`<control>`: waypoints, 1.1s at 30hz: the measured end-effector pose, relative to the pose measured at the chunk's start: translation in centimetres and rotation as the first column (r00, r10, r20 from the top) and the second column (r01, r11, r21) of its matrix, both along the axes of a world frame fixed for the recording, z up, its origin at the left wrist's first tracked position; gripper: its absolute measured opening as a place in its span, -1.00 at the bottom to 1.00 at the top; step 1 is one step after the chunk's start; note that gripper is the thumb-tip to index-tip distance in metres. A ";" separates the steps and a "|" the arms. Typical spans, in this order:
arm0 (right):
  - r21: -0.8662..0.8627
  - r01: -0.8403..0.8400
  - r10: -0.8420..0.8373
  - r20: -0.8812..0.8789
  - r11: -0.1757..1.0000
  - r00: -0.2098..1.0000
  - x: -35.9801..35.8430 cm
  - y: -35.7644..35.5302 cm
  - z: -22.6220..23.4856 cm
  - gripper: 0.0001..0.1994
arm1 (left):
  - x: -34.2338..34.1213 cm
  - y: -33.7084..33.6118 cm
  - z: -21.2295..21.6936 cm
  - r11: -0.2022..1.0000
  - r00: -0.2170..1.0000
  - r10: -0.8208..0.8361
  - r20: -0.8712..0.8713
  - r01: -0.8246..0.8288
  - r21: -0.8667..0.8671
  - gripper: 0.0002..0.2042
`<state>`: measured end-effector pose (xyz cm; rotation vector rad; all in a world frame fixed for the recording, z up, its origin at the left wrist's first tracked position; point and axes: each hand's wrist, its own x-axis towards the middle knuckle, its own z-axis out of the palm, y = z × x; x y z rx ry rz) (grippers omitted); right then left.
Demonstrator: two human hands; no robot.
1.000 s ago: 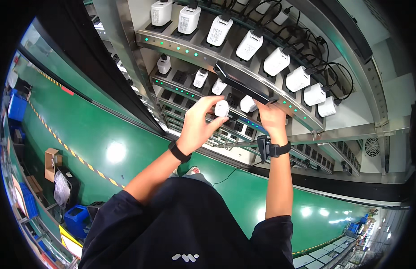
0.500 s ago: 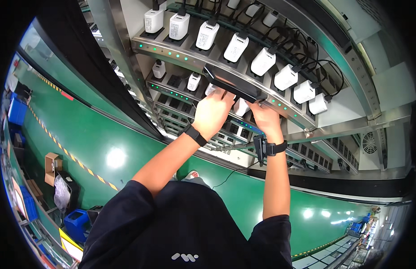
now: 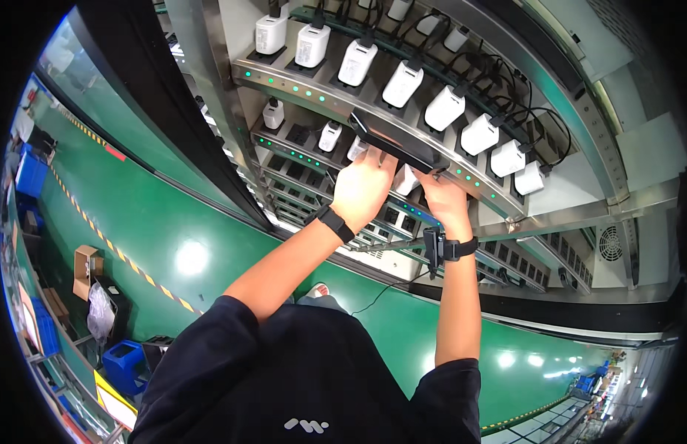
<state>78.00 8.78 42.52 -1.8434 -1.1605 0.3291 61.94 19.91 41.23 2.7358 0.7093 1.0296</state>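
A black flat panel-like device [image 3: 395, 145] hangs along the metal front edge of the upper shelf. Below it, my left hand [image 3: 362, 186] reaches in toward the second shelf, fingers bent and close together, their tips partly hidden by the device. Beside those fingers stands a white charger [image 3: 357, 148]. My right hand [image 3: 446, 198] is at the device's right end, fingers curled in, tips hidden under it. Between the two hands another white charger [image 3: 406, 180] shows in part. What either hand grips cannot be made out.
Above, a row of white chargers [image 3: 403, 83] sits in sockets, with black cables [image 3: 499, 89] behind. Green lights [image 3: 308, 93] dot the steel shelf edge. Lower socket racks [image 3: 506, 266] continue below. A metal upright [image 3: 210, 81] stands at left; green floor [image 3: 232, 251] lies beneath.
The rack and both hands appear shifted slightly to the right in the picture. My left hand's fingers sit a little differently under the black device; the right hand keeps its place there.
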 end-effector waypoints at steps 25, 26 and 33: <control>-0.357 0.112 -0.086 0.088 0.927 0.992 -4.7 -2.7 6.6 -0.52 | -2.8 -4.1 -0.6 0.998 0.990 -0.032 0.135 0.040 -0.056 -0.51; -0.383 0.119 -0.092 0.089 0.916 0.992 -5.2 -2.3 7.1 -0.55 | -3.0 -4.2 -0.7 0.999 0.989 -0.011 0.145 0.018 -0.047 -0.51; 0.139 0.054 0.009 -0.422 0.989 0.907 -5.4 -1.3 3.5 -0.63 | -3.2 -5.9 1.4 0.727 0.858 -0.044 0.512 0.379 -0.572 -0.53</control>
